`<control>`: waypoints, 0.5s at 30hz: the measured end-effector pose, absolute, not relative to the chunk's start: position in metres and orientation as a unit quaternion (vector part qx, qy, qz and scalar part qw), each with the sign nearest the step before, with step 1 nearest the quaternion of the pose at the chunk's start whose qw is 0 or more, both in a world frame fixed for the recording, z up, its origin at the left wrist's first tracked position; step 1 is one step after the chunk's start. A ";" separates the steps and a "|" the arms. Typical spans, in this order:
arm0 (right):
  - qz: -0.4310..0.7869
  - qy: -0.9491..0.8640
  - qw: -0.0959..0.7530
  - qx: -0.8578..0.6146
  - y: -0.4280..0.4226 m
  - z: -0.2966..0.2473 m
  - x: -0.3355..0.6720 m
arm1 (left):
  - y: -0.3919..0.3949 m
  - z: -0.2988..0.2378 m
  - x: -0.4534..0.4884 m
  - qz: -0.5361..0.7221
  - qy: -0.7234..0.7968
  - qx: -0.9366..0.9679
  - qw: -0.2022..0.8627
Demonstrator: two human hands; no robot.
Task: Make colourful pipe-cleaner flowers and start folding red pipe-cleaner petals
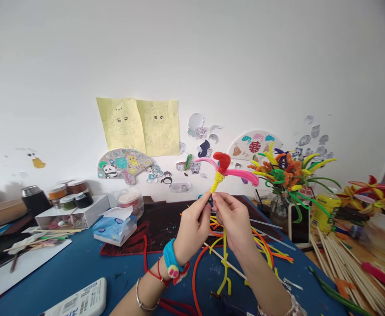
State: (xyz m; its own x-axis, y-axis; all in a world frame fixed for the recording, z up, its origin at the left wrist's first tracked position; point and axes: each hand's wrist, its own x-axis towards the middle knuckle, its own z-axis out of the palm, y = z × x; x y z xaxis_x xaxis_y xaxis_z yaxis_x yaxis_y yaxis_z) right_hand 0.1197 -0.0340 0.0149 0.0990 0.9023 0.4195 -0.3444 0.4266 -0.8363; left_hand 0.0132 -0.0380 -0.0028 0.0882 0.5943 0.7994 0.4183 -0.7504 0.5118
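Both my hands are raised above a blue table (80,263) and pinch the lower end of a pipe-cleaner figure (223,169). It has a red top, pink arms spreading left and right, and a yellow wound stem. My left hand (192,226) grips the stem's base with closed fingers; a blue band and red strings circle that wrist. My right hand (233,219) pinches the same spot from the right. Loose yellow, orange and red pipe cleaners (225,259) lie on the table beneath my hands.
A vase of pipe-cleaner flowers (286,180) stands at the right, beside wooden skewers (340,259). A tissue pack (115,226), a white box with jars (73,210) and a dark mat (166,224) sit to the left and centre. Drawings hang on the wall.
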 end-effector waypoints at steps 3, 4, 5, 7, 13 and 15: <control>0.436 -0.506 0.683 -0.296 -0.035 0.017 0.121 | -0.039 -0.003 0.012 0.543 0.356 0.761 0.021; 0.433 -0.507 0.683 -0.298 -0.036 0.017 0.121 | -0.039 -0.003 0.012 0.529 0.367 0.765 0.014; 0.432 -0.504 0.685 -0.301 -0.036 0.017 0.121 | -0.039 -0.003 0.012 0.518 0.379 0.767 0.014; 0.435 -0.495 0.690 -0.300 -0.036 0.017 0.120 | -0.041 -0.003 0.014 0.512 0.394 0.763 0.032; 0.469 -0.467 0.700 -0.267 -0.035 0.016 0.116 | -0.042 -0.007 0.021 0.561 0.390 0.727 0.066; 0.459 -0.461 0.710 -0.268 -0.036 0.016 0.116 | -0.040 -0.009 0.021 0.579 0.384 0.719 0.018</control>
